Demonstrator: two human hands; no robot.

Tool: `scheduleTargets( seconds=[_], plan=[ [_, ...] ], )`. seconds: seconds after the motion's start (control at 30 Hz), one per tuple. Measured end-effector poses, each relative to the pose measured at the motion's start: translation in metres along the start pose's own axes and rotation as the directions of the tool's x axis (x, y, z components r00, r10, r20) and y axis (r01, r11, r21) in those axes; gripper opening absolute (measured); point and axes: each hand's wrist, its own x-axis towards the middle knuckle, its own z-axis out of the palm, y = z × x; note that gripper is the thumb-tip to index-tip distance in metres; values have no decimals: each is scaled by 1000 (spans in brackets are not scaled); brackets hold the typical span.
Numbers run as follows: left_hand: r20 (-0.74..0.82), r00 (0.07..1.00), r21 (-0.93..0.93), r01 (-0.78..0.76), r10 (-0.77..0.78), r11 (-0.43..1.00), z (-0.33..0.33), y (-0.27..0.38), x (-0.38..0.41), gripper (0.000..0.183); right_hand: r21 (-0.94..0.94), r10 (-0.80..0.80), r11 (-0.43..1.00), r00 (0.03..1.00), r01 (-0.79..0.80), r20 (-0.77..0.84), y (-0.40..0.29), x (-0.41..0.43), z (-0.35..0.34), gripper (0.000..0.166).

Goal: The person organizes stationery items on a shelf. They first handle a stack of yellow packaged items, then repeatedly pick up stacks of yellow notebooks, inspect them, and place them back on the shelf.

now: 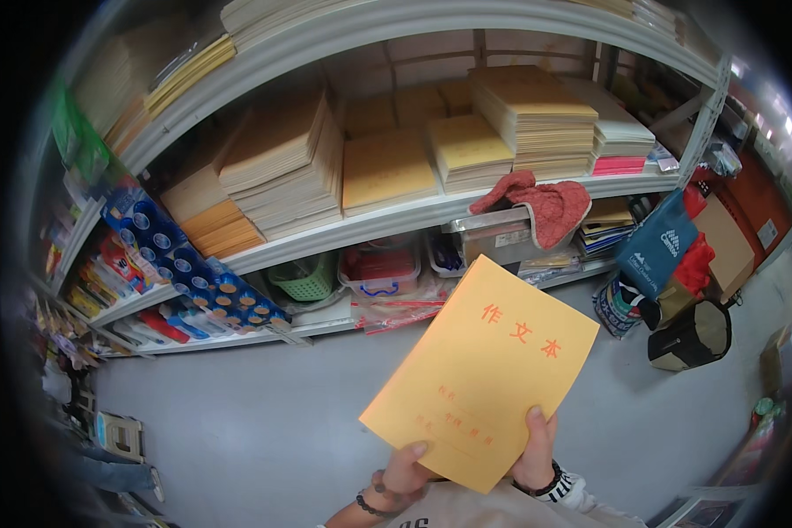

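Note:
Both hands hold a yellow paper-covered exercise book (495, 363), or a thin stack of them, tilted, with red printed characters on its cover. My left hand (406, 468) grips the lower left edge, thumb on top, dark beads at the wrist. At the lower right edge is my right hand (536, 449), its thumb also on the cover. Beyond the book, stacks of similar yellow-covered books (389, 165) lie on the metal shelf (396, 214). A taller stack (534, 112) rises to the right of a low one (470, 148). The fingers under the book are mostly hidden.
A red cloth (558, 208) hangs over a plastic box (495, 237) below the shelf edge. A green basket (307, 280) and a clear bin (379, 267) sit lower. Bags (690, 336) stand on the floor at right. At far left are a small stool (120, 435) and another person's leg (115, 472).

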Motion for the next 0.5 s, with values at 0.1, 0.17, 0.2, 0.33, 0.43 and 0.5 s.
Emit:
scheduleTargets(
  seconds=[0.1, 0.17, 0.2, 0.33, 0.43, 0.5],
  plan=[
    [-33, 999, -9, -11, 11, 1000, 3, 3, -4, 68, 7, 71, 997, 997, -71, 17, 2, -3, -4, 51],
    [-79, 994, -22, -73, 71, 997, 8, 10, -10, 68, -3, 116, 993, 993, -116, 25, 3, -6, 0, 55],
    [-99, 990, -27, -106, 103, 994, 10, 15, -12, 67, -13, 100, 995, 990, -100, 94, 5, -5, -2, 60],
    [-143, 973, -132, -202, 183, 970, 10, 33, -17, 71, -74, 6, 997, 965, 14, 260, 22, 5, -5, 78],
    [-238, 932, -180, -318, 273, 931, 23, 52, -24, 71, 26, -56, 998, 920, 49, 387, 24, 8, 7, 85],
    [-224, 901, -187, -413, 371, 891, 16, 64, -23, 68, -35, 59, 998, 854, -48, 517, 26, 10, -9, 85]
  ],
)
